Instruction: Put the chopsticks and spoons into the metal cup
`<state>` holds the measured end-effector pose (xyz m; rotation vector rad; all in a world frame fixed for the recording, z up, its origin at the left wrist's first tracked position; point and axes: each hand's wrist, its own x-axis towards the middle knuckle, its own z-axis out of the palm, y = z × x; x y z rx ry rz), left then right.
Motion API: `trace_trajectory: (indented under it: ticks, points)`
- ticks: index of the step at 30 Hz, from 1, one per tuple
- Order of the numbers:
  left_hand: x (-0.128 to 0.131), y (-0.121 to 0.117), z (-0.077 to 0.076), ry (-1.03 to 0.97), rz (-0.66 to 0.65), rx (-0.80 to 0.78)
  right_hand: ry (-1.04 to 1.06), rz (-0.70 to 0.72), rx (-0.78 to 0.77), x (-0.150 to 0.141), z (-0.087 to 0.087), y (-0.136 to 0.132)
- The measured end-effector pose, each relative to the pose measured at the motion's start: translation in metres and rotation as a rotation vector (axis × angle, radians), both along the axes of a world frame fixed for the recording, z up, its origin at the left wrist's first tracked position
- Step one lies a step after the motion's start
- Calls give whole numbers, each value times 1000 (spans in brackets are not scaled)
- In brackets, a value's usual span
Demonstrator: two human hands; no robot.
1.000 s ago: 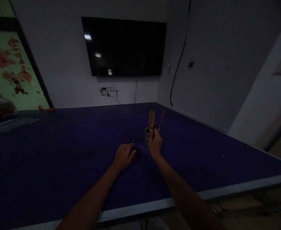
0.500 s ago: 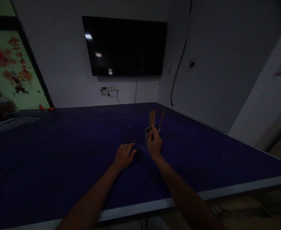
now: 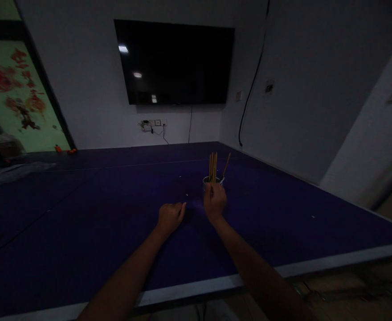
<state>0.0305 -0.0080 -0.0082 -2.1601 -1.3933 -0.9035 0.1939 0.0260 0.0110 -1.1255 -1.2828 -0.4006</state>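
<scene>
A small metal cup (image 3: 206,180) stands on the dark blue table (image 3: 82,214) and holds several wooden sticks (image 3: 213,166) upright, one leaning right. My right hand (image 3: 214,200) is directly in front of the cup, its fingers curled against the cup and the foot of the sticks. My left hand (image 3: 169,217) rests on the table a little to the left, fingers loosely curled, with nothing visible in it. The room is dim and the fingertips are hard to read.
A black wall screen (image 3: 176,62) hangs above sockets with cables (image 3: 153,125). The table's white front edge (image 3: 216,285) runs near my body. A wall stands close on the right. Clutter (image 3: 2,156) lies at the far left.
My left hand has drawn back slightly and its fingers have curled in. My right hand stays at the cup and has dropped a little against it.
</scene>
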Motion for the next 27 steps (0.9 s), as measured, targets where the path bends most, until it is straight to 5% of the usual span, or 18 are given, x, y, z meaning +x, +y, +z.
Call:
trace_trajectory:
  ticks: [6, 15, 19, 27]
  points:
    - [2, 0, -1, 19, 10, -8, 312, -187, -27, 1, -6, 9]
    - [2, 2, -3, 15, 12, -38, 356, -23, -274, 12, -34, 39]
    - [2, 1, -2, 18, 1, -48, 381, 30, -283, 19, -32, 45]
    - [-1, 4, -6, -15, -1, -78, 439, -93, -303, 52, -19, 49]
